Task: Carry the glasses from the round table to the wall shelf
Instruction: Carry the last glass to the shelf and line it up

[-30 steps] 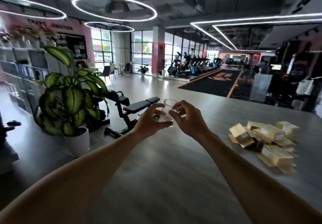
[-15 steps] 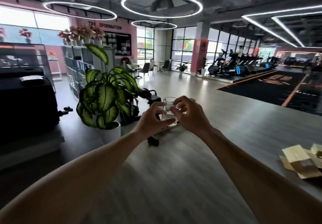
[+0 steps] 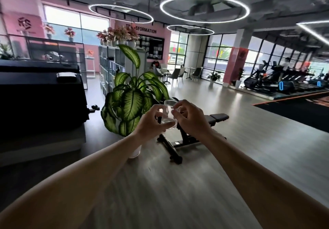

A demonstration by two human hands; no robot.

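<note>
Both hands share the grip: the left hand (image 3: 151, 120) and right hand (image 3: 190, 118) pinch one clear glass (image 3: 168, 115) between them, upright, rim up. Beyond the glass, past the plant (image 3: 131, 97), stands the shelf (image 3: 108, 68), ahead and leftward.

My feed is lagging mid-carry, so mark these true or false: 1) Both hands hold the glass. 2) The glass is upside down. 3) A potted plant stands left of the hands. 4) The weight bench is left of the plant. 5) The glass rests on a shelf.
1) True: the left hand and right hand both grip the clear glass.
2) False: its open rim faces up.
3) True: the potted plant is there.
4) False: the weight bench lies behind the hands, to the plant's right.
5) False: it is held in the air.
</note>
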